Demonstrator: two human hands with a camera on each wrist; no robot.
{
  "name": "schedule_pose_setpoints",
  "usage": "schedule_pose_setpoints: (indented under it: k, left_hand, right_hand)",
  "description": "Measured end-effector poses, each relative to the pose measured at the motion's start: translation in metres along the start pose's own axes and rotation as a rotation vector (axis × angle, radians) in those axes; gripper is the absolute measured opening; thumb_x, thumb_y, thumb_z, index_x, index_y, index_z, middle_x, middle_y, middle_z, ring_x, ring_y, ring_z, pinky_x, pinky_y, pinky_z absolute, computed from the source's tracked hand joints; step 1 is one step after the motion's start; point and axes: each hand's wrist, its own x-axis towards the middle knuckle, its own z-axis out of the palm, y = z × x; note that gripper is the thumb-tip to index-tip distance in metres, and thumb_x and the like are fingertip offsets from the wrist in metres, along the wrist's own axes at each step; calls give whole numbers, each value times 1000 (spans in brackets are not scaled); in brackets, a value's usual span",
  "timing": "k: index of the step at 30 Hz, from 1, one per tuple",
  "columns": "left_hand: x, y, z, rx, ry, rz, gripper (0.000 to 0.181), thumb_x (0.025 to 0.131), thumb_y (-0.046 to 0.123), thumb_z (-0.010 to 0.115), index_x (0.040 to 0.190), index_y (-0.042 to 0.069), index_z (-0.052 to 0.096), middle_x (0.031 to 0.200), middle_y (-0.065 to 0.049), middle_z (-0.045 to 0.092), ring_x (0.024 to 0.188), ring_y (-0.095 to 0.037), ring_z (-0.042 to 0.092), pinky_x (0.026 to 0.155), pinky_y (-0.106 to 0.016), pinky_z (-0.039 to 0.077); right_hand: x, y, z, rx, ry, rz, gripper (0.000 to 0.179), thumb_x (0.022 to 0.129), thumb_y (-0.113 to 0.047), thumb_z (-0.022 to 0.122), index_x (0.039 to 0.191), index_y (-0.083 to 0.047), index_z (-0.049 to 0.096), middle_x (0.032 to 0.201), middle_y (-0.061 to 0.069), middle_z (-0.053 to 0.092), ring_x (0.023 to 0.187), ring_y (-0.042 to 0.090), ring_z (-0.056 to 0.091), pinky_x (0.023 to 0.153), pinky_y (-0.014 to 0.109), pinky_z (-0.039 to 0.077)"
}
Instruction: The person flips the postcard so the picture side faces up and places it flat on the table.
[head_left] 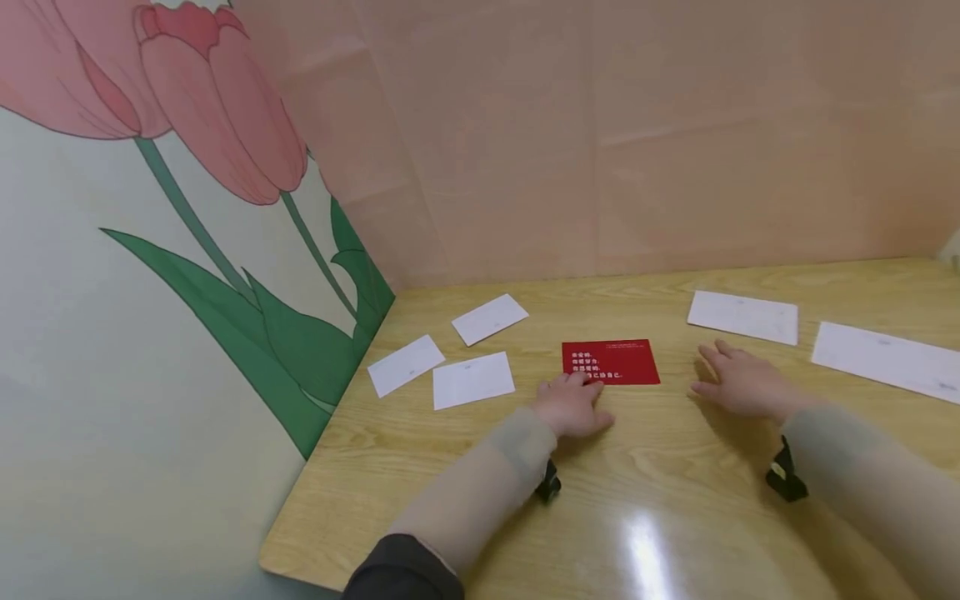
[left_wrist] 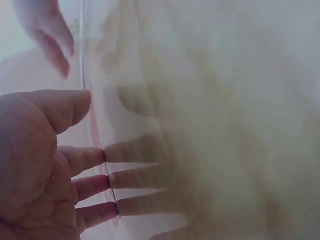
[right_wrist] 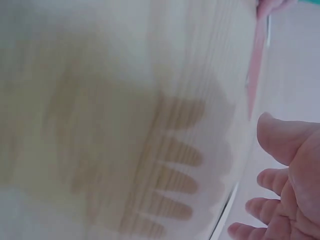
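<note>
A red card [head_left: 630, 363] with white printed characters lies flat on the wooden table. My left hand [head_left: 570, 407] rests on its near left corner, fingers spread and fairly straight, covering part of the lettering. In the left wrist view the fingertips of the left hand [left_wrist: 75, 165] meet the card's edge. To the right of the card, my right hand [head_left: 746, 383] hovers low over the table with fingers extended and nothing held. A white card [head_left: 742, 317] lies just beyond those fingers. The right wrist view shows the right hand [right_wrist: 295, 185] with its palm bare and fingers apart.
Three white cards, including one nearest the red card [head_left: 474, 381], lie at the left. A longer white card [head_left: 888, 360] is at the far right. A pink-covered wall [head_left: 525, 150] stands behind the table [head_left: 420, 492], and a tulip-painted wall [head_left: 150, 375] borders its left side.
</note>
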Motion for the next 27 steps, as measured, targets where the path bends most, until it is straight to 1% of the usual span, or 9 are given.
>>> schedule_pose_setpoints:
  k: [3, 5, 8, 11, 12, 18, 22, 25, 27]
  left_hand:
    - [10, -2, -3, -17, -9, -23, 63, 90, 63, 49, 146, 36, 40, 149, 9, 36, 136, -17, 32, 106, -44, 28]
    - [15, -4, -5, -33, -17, -41, 63, 90, 64, 47, 146, 37, 39, 150, 9, 35, 137, -17, 31, 108, -45, 25]
    - [21, -7, -11, -69, -34, -63, 61, 91, 64, 45, 146, 37, 39, 152, 10, 32, 140, -17, 26, 112, -47, 20]
    - [27, -9, -16, -105, -44, -79, 60, 91, 63, 43, 145, 37, 40, 153, 10, 31, 142, -17, 23, 113, -48, 16]
    - [29, -10, -18, -102, -44, -82, 60, 92, 63, 42, 146, 37, 40, 153, 10, 30, 142, -18, 23, 113, -48, 16]
    - [44, -14, -25, -68, -48, -116, 59, 94, 63, 38, 146, 37, 39, 154, 11, 31, 142, -18, 25, 111, -49, 19]
    - [53, -16, -29, -106, -55, -152, 58, 94, 62, 39, 146, 37, 39, 154, 11, 30, 143, -18, 23, 113, -50, 15]
    - [58, -18, -33, -138, -56, -161, 58, 94, 61, 39, 146, 36, 39, 154, 11, 29, 143, -18, 22, 114, -50, 12]
    - [63, -21, -34, -151, -59, -163, 58, 94, 61, 39, 147, 36, 38, 155, 11, 29, 143, -18, 21, 114, -50, 11]
  right_hand:
    - [1, 14, -4, -14, -5, 21, 82, 95, -46, 54, 144, 13, 25, 143, 45, 14, 125, 66, 18, 96, 75, 18]
    - [1, 20, -6, -1, -13, 44, 84, 95, -50, 51, 145, 12, 23, 144, 45, 11, 124, 68, 14, 96, 77, 14]
    - [3, 27, -10, -6, -25, 72, 88, 96, -58, 44, 146, 11, 21, 144, 45, 8, 122, 70, 11, 96, 77, 10]
    - [5, 33, -14, -7, -32, 92, 90, 95, -62, 39, 146, 10, 20, 144, 45, 6, 121, 72, 9, 96, 78, 8]
    - [7, 34, -15, -7, -36, 101, 90, 95, -63, 38, 147, 9, 20, 145, 44, 6, 120, 72, 8, 96, 78, 7]
    - [15, 45, -16, 34, -53, 143, 95, 94, -66, 36, 146, 11, 18, 145, 44, 2, 121, 72, 3, 95, 78, 2]
    - [19, 52, -15, 39, -54, 164, 98, 93, -68, 35, 145, 12, 16, 142, 46, 1, 121, 72, 2, 95, 78, 1]
    - [20, 52, -17, 44, -56, 169, 98, 94, -67, 35, 145, 14, 15, 141, 48, 0, 121, 72, 1, 95, 78, 1]
    - [21, 51, -18, 45, -58, 170, 97, 94, -66, 34, 145, 15, 14, 140, 48, -1, 121, 72, 0, 96, 78, 1]
